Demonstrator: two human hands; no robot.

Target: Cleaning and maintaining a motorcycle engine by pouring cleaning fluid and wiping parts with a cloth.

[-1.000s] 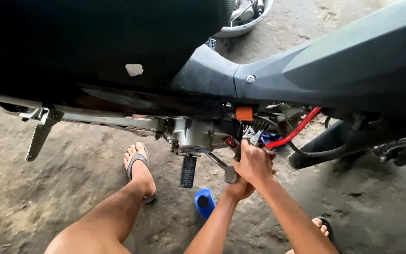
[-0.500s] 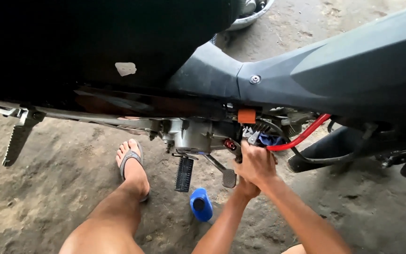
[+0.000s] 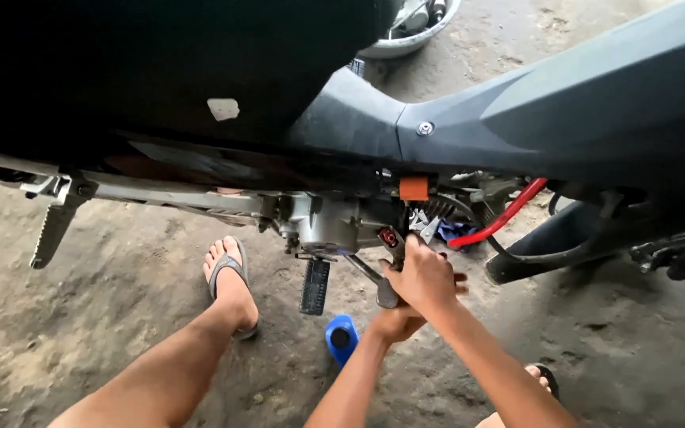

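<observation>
Head view: right hand (image 3: 424,279) over left hand (image 3: 394,321), both pressed at motorbike engine (image 3: 334,226); fingers' grip hidden, cannot tell.

Both hands, the right hand (image 3: 424,277) over the left hand (image 3: 394,323), sat crowded under the motorcycle's dark bodywork (image 3: 517,119). The engine casing (image 3: 334,226), footpeg (image 3: 315,285), kick lever (image 3: 370,273) and red cable (image 3: 501,218) hemmed them in; bare ground (image 3: 120,277) lay open leftward, past the blue container (image 3: 341,337).
</observation>
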